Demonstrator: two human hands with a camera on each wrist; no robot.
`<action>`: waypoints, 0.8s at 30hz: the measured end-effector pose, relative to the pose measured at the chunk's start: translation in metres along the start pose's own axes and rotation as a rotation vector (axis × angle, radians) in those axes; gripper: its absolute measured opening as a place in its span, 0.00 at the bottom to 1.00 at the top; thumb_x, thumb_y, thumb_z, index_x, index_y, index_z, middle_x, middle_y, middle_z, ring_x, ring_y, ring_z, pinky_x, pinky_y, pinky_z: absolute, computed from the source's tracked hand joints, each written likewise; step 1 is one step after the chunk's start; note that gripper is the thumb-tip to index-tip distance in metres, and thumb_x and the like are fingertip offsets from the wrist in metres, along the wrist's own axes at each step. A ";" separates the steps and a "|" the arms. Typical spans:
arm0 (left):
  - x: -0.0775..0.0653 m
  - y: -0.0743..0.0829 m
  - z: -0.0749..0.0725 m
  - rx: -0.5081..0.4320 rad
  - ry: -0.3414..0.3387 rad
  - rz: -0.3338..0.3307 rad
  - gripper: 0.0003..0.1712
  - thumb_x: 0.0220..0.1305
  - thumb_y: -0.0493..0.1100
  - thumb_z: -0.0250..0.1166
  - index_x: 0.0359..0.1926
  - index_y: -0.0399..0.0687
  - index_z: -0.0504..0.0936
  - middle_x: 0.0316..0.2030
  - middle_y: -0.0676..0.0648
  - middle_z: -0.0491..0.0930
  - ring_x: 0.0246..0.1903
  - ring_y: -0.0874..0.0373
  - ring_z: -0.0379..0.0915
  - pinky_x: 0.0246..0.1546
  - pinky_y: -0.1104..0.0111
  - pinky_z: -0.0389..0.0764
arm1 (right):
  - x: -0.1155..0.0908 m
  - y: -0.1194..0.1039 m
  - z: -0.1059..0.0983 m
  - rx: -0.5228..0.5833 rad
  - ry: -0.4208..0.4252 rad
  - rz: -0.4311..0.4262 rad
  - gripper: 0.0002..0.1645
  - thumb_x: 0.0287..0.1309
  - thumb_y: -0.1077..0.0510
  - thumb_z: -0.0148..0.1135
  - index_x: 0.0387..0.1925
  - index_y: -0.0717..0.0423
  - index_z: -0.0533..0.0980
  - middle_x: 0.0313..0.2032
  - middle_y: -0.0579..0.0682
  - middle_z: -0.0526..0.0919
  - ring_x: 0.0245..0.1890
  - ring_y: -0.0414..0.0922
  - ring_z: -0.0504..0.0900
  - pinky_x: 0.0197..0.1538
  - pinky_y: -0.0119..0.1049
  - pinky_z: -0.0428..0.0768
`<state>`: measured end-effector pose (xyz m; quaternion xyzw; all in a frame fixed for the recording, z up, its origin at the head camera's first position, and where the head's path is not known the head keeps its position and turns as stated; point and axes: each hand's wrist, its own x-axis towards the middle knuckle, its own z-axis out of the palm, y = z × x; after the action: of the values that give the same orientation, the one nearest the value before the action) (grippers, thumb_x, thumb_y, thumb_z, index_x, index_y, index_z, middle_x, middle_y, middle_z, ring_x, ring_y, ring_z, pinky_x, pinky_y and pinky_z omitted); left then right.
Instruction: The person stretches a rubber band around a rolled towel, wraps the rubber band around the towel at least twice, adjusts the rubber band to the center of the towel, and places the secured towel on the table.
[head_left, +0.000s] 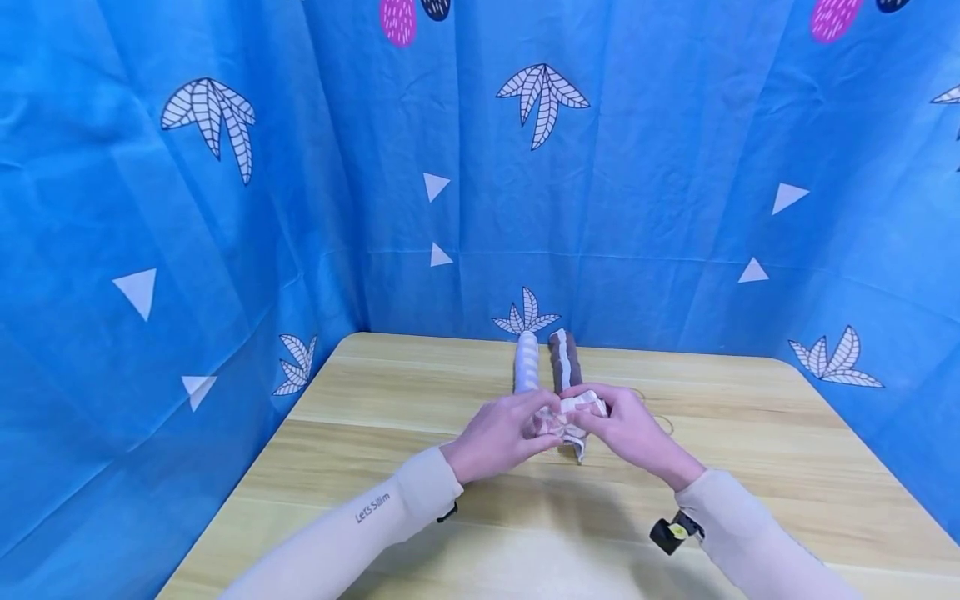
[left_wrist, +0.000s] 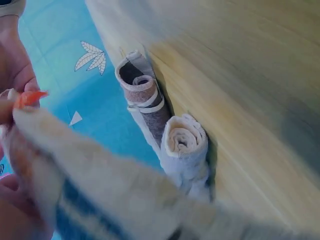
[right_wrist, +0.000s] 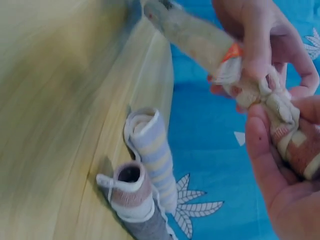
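Observation:
Both hands hold a small patterned towel [head_left: 583, 403], pale with reddish-brown patches, just above the table. My left hand [head_left: 498, 433] pinches its left part while my right hand [head_left: 632, 423] grips the other side, thumb on the cloth. In the right wrist view the towel [right_wrist: 286, 112] is bunched between the fingers, and a longer part with an orange tag [right_wrist: 233, 51] stretches to the upper left. Beyond the hands lie two rolled towels: a lavender-and-white striped roll [head_left: 527, 367] and a dark brown roll [head_left: 567, 363] with a white strip along it.
Thin tan loops, like rubber bands [head_left: 666, 426], lie on the wooden table [head_left: 360, 425] just right of my right hand. A blue patterned curtain [head_left: 637, 167] hangs around the table's back and sides. The two rolls point toward the back edge, side by side.

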<state>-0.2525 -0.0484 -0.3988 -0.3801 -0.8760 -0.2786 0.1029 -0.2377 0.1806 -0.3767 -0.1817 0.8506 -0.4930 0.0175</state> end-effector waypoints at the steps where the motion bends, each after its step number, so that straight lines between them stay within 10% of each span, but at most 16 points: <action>1: 0.000 0.001 0.001 0.031 0.020 0.022 0.22 0.65 0.54 0.69 0.57 0.68 0.72 0.38 0.60 0.79 0.28 0.68 0.70 0.29 0.77 0.73 | 0.000 -0.001 0.000 0.011 0.010 0.010 0.18 0.65 0.53 0.65 0.55 0.52 0.80 0.40 0.53 0.86 0.31 0.47 0.80 0.28 0.31 0.77; 12: -0.001 0.000 -0.001 0.304 0.123 0.317 0.26 0.68 0.42 0.66 0.65 0.64 0.73 0.48 0.50 0.84 0.34 0.60 0.83 0.35 0.74 0.83 | 0.001 -0.006 0.004 0.084 0.080 0.044 0.16 0.63 0.59 0.64 0.51 0.60 0.81 0.38 0.55 0.87 0.33 0.46 0.84 0.36 0.35 0.84; 24: 0.008 0.009 -0.004 0.402 0.042 0.311 0.25 0.64 0.40 0.67 0.60 0.59 0.72 0.38 0.49 0.82 0.22 0.64 0.73 0.23 0.81 0.74 | 0.006 -0.004 0.007 0.090 0.107 0.061 0.15 0.60 0.63 0.62 0.48 0.64 0.82 0.36 0.55 0.87 0.32 0.46 0.84 0.37 0.40 0.86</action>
<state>-0.2517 -0.0413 -0.3886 -0.4764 -0.8424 -0.0874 0.2360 -0.2407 0.1706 -0.3759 -0.1281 0.8326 -0.5389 -0.0048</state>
